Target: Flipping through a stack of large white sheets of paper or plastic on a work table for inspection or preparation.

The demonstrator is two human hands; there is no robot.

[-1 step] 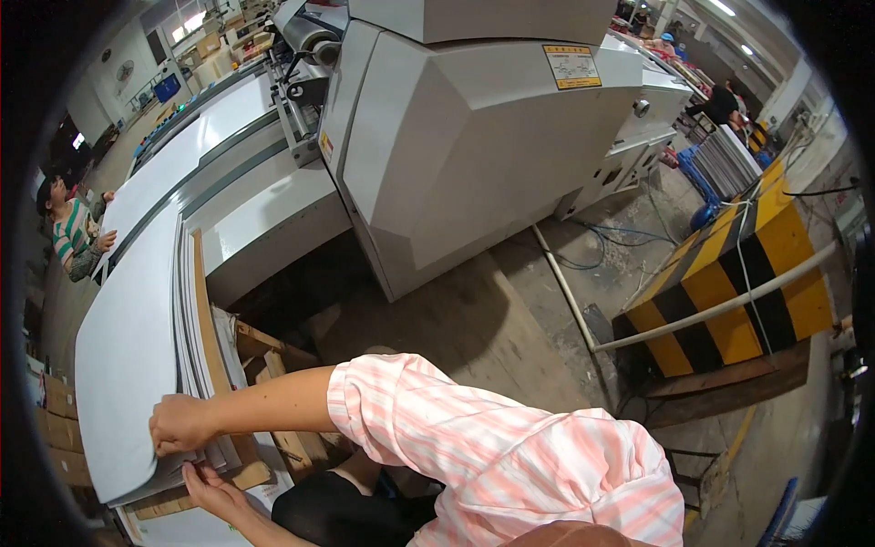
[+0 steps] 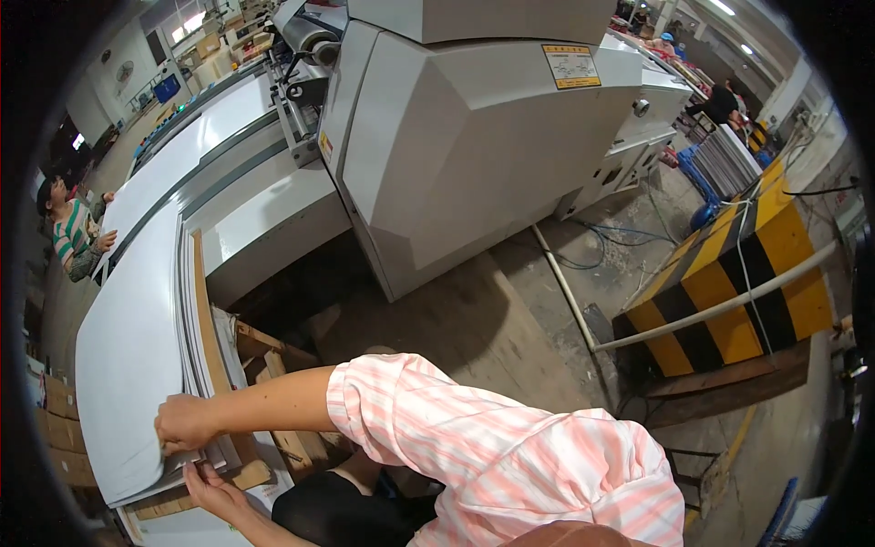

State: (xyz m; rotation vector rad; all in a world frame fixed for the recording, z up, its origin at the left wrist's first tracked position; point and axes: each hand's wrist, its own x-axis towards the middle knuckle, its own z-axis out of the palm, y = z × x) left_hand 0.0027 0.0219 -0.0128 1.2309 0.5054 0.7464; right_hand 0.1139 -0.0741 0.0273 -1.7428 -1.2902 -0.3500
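A tall stack of large white sheets (image 2: pixel 128 337) lies at the left, its near right corner bent up. My right hand (image 2: pixel 189 423) reaches across from the right, its fingers closed on the edge of the upper sheets near that corner. Just below it, my left hand (image 2: pixel 219 495) is turned palm up, fingers apart, with fingertips against the edges of the sheets. Brown board (image 2: pixel 208 314) shows along the stack's right side. Whether the left fingertips pinch any sheet is hard to see.
A big grey machine (image 2: pixel 474 155) stands ahead, with a roller (image 2: pixel 314 41) at its left. A person in a striped shirt (image 2: pixel 73 228) stands beyond the stack. Wooden pallet pieces (image 2: pixel 292 447) lie beside my legs. A yellow-black striped barrier (image 2: pixel 729 273) and pale pipe (image 2: pixel 565 283) are at the right.
My right hand has shifted slightly to the right with the sheet edge, and the bend at the corner looks different. My left hand stays nearly in place.
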